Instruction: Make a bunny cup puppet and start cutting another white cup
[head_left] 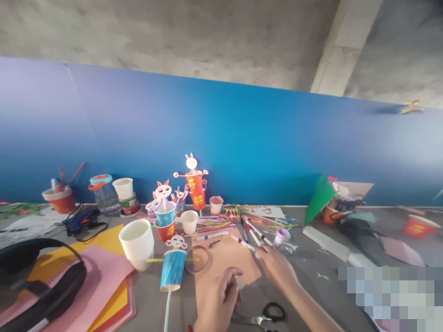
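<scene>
My left hand point(221, 297) is curled over the orange paper point(221, 258), with a small pale round piece point(240, 282) at its fingertips. To its right, my right hand point(277, 267) reaches forward, its fingers pressed together. A small whitish bit shows at those fingertips, beside the end of a white marker with a purple tip point(243, 243); I cannot tell what it is. Scissors with black handles point(273, 312) lie below the hands. A blue paper cup with a rabbit face point(173, 269) stands left of the paper on a white straw, a yellow strip across it.
Red cups with a rabbit figure point(194, 184) stand by the blue partition point(259, 147). Several markers point(254, 233) and a purple-topped jar point(281, 237) lie beyond my right hand. At left are a large white cup point(136, 242), coloured paper sheets point(100, 272) and black headphones point(51, 295).
</scene>
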A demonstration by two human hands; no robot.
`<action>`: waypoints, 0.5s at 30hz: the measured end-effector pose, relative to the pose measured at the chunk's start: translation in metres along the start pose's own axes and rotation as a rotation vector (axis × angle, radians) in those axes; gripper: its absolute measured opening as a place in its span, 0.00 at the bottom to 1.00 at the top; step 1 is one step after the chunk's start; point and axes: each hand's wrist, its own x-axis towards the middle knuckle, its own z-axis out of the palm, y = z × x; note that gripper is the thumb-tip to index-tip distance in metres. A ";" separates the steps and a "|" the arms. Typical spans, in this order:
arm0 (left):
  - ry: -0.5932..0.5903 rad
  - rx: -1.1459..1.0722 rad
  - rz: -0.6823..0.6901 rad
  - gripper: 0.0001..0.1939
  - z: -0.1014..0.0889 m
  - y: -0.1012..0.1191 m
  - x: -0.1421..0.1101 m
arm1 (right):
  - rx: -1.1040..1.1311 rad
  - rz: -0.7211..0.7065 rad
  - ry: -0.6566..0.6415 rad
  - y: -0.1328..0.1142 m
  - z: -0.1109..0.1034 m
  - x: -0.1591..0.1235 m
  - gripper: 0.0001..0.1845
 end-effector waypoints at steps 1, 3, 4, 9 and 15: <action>0.001 -0.025 -0.008 0.14 0.000 0.001 0.000 | 0.004 0.009 -0.003 0.001 0.002 0.001 0.19; 0.004 -0.077 -0.030 0.14 0.000 0.003 -0.001 | 0.017 0.025 0.009 0.002 0.003 0.001 0.17; 0.006 -0.099 -0.040 0.14 0.000 0.004 -0.001 | 0.026 0.031 0.021 0.002 0.003 0.000 0.16; 0.038 -0.144 -0.059 0.11 0.002 0.003 0.001 | 0.134 -0.008 0.070 -0.005 -0.010 -0.003 0.13; 0.140 -0.190 -0.070 0.11 0.003 0.004 0.007 | 0.394 -0.220 0.117 -0.033 -0.016 0.001 0.11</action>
